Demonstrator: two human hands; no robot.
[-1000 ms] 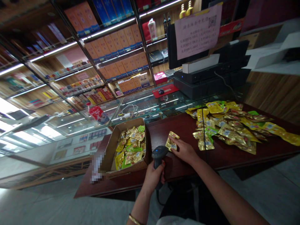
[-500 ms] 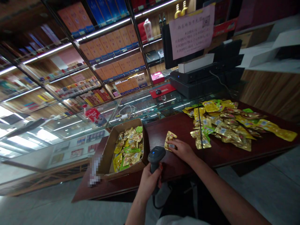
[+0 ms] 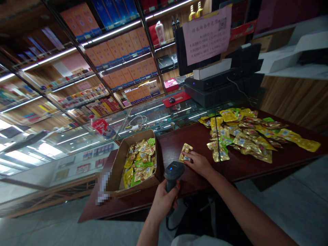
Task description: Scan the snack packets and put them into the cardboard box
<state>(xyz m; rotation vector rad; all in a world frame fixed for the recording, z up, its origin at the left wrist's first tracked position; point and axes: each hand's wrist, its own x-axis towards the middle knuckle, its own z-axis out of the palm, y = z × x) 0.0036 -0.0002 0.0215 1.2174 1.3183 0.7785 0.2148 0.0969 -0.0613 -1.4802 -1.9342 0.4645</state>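
Note:
My left hand (image 3: 162, 200) is wrapped round the handle of a dark barcode scanner (image 3: 174, 169), which has a small blue light on top and a cable hanging below. Beyond it, my right hand (image 3: 199, 164) has its fingers on a gold snack packet (image 3: 187, 149) that lies on the dark red table (image 3: 174, 140); the fingers cover the packet's lower part. On the left, a cardboard box (image 3: 160, 160) holds many gold, yellow and green packets. To the right of my right hand spreads a pile of similar packets (image 3: 243, 136).
Behind the table runs a glass display counter (image 3: 153, 118) with a mouse (image 3: 172, 100) on a red pad. A black register (image 3: 200, 90) and a monitor with a pink paper sign (image 3: 205, 36) stand at the back right. Shelves of boxed goods (image 3: 118, 51) line the wall.
The scanner has shifted slightly to the right and its head has turned a little. My right hand stays on the packet, which has barely moved.

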